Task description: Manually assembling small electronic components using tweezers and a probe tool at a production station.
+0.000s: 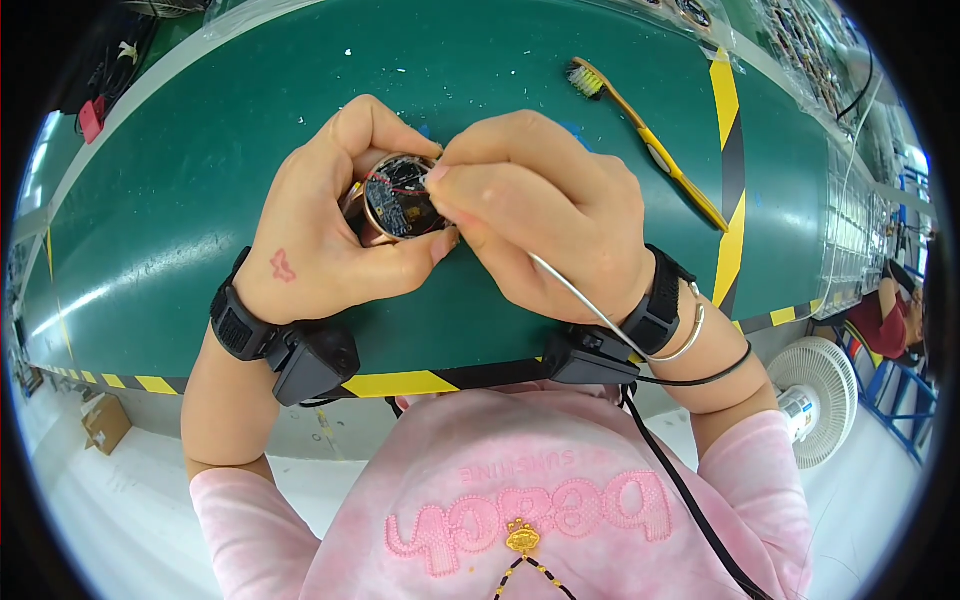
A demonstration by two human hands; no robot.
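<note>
My left hand [330,205] wraps its thumb and fingers around a round rose-gold case [368,222], holding it above the green mat. The case faces up, and inside it lie a dark circuit board [385,200] and thin red wires. My right hand [550,205] is closed in a pinch at the case's right rim. A thin silver-white rod-shaped tool [575,290] runs out from under this hand toward the wrist, in line with the pinched fingertips. The fingertips mostly hide its working end, so its exact kind does not show. Both hands are at the case.
A yellow-handled toothbrush [660,150] lies to the right on the green mat [480,65]. Yellow-and-black tape [400,384] marks the table's near edge. Small white scraps dot the far part. Beyond the right edge are clear plastic trays [860,240] and a white fan [815,400].
</note>
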